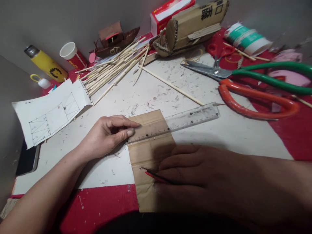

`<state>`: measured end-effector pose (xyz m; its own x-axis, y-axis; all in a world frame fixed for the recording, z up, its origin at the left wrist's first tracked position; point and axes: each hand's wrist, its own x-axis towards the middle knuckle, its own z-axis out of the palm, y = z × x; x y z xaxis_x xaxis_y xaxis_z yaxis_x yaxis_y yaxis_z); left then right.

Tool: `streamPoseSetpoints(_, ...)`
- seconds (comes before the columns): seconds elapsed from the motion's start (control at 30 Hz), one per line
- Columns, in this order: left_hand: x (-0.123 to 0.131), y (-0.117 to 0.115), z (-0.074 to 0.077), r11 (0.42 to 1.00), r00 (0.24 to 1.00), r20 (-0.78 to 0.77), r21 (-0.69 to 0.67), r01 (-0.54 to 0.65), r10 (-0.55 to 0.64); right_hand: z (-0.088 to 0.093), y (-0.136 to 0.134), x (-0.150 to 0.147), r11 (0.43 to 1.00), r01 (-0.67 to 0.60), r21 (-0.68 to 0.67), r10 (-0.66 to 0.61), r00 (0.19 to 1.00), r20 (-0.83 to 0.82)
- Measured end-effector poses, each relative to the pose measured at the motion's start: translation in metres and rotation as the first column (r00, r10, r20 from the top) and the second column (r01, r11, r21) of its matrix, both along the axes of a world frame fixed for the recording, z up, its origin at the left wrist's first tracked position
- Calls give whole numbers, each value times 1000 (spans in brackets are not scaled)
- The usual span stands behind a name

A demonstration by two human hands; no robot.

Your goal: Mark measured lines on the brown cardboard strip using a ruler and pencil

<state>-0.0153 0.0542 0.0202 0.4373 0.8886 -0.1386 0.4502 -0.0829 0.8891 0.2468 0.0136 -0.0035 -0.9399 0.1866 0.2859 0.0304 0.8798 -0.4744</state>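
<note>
A strip of brown cardboard [146, 159] lies in front of me, its near end over the red cloth. Across its upper part rests a clear plastic ruler [192, 117], slanting up to the right. My left hand [109, 135] is closed at the ruler's left end, thumb and forefinger on the ruler and the cardboard beneath. In shadow, my right hand [190, 172] grips a red and black pencil [158, 177]. The pencil's tip is at the cardboard, below the ruler. Part of the cardboard's right side is hidden under my right hand.
Large scissors [221, 72] with green and orange handles lie at right. Behind are a bundle of wooden sticks [117, 70], a cardboard boat [192, 29] and a smaller brown boat [114, 40]. A paper drawing [55, 113] covers part of a phone [28, 159] at left.
</note>
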Motion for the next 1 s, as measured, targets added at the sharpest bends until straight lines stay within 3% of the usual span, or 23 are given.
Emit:
streamPoseSetpoints(0.53,-1,1,-2,995,998,-38,83,62,-59,6,4,-4,998,-39,41,39,999,11)
streamPoseSetpoints(0.67,-1,1,-2,995,998,-35,83,64,-61,1,7,-4,998,-30,-54,29,999,-18)
streamPoseSetpoints(0.77,-2,0,-4,995,997,-36,72,68,-66,-2,4,-1,975,14,-223,-54,983,-177)
streamPoseSetpoints(0.87,-3,0,-5,997,998,-36,53,59,-57,4,-3,1,877,224,-425,-340,914,-220)
streamPoseSetpoints(0.93,-2,-1,-6,998,999,-19,39,46,-46,13,-9,-1,715,431,-550,-543,838,-51)
streamPoseSetpoints(1.0,-2,-1,-6,999,999,6,25,34,-34,18,-12,-9,570,519,-637,-665,746,13)
